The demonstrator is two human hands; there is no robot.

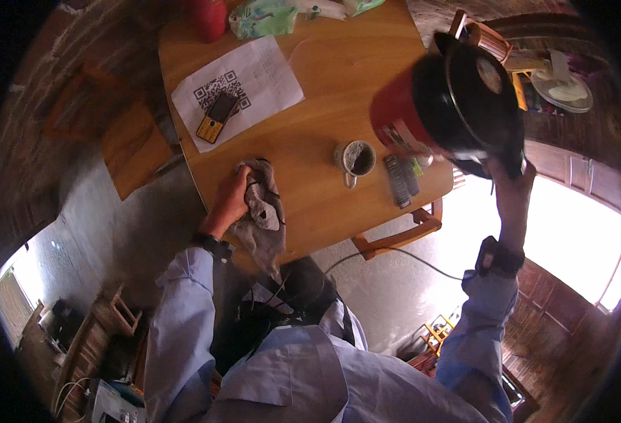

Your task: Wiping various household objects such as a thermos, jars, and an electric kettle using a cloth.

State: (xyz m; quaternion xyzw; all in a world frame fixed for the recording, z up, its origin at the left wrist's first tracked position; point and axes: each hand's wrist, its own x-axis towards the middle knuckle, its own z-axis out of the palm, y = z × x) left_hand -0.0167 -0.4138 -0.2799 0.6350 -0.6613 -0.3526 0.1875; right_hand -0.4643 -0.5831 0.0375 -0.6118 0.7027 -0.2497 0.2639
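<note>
My left hand (232,195) grips a crumpled grey cloth (268,203) at the table's near left side; part of the cloth hangs over the edge. My right hand (512,177) is closed on the handle side of a large red and black electric kettle or pot (421,111), tilted and raised at the right of the table. A mug (358,157) stands upright on the wood, between cloth and vessel, its handle towards me; its contents look dark and grey. Remote controls (396,181) lie just right of the mug, partly beneath the raised vessel in this view.
On the wooden table (310,132) lie a printed sheet (273,79) and a small yellow and black device (216,117). A red container (209,21) and green plastic packaging (264,18) are at the far edge. A wooden stool (416,232) and chair (130,148) adjoin the table.
</note>
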